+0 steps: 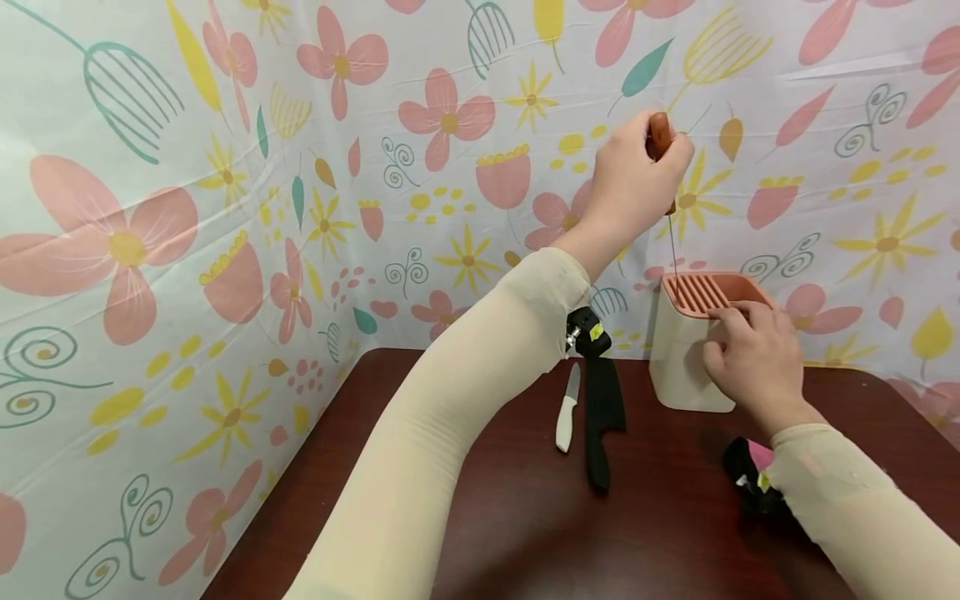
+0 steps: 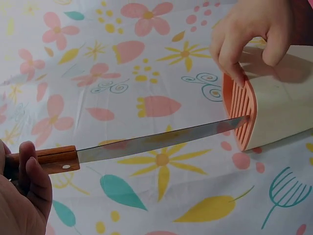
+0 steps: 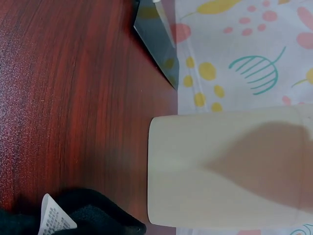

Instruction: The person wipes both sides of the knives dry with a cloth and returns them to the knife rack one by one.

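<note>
In the head view my left hand [image 1: 633, 171] is raised and grips the brown wooden handle of a long knife [image 2: 166, 142]. The blade points down, and its tip is in a slot at the left end of the knife block [image 1: 690, 367]. This block is cream, with a salmon-pink slotted top [image 1: 701, 293]. My right hand [image 1: 761, 358] rests on the block's front rim, fingers bent over the top edge. In the left wrist view most of the blade shows outside the slots. The right wrist view shows the block's cream side but not the right hand's fingers.
A small white-handled knife [image 1: 566, 421] and a black cleaver [image 1: 603, 417] lie side by side on the dark red-brown table [image 1: 517, 517], left of the block. Behind the table hangs a flower-patterned cloth [image 1: 450, 192]. The block's top has a wide opening to the right of the slots.
</note>
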`<state>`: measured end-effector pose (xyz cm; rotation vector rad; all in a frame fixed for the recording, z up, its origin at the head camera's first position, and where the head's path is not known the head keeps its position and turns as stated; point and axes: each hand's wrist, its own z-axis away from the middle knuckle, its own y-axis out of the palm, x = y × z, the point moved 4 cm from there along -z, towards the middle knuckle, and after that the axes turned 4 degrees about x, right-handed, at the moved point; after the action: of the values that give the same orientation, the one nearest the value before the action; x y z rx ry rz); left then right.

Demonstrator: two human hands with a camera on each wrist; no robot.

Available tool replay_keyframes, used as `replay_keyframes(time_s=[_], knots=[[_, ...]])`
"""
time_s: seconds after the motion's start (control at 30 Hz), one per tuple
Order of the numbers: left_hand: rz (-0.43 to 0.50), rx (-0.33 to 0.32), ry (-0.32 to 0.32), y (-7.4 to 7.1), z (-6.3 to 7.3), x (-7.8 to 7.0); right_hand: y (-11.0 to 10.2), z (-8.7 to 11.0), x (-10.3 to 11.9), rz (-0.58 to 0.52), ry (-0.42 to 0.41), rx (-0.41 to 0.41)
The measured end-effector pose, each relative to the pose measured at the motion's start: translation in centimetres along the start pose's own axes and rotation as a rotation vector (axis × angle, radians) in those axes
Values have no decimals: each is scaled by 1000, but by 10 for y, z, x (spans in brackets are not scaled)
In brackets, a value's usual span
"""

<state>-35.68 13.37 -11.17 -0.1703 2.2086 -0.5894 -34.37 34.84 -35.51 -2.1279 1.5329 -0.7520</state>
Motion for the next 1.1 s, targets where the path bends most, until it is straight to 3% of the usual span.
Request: replay_keyframes(time_s=[0.23, 0.43, 0.67, 0.97, 1.1], knots=[[-19, 13, -1, 9, 1, 3, 0, 0, 1, -7, -8, -48], [-90, 36, 10, 16, -2, 1, 2, -1, 0, -5, -41, -131], [-152, 74, -23, 27, -6, 4, 4, 0, 1, 5, -45, -167], [-146, 102, -117, 50, -6, 36, 4, 0, 2, -3, -19, -159], [-153, 107, -117, 63, -6, 46, 4, 0, 1, -1, -12, -159]])
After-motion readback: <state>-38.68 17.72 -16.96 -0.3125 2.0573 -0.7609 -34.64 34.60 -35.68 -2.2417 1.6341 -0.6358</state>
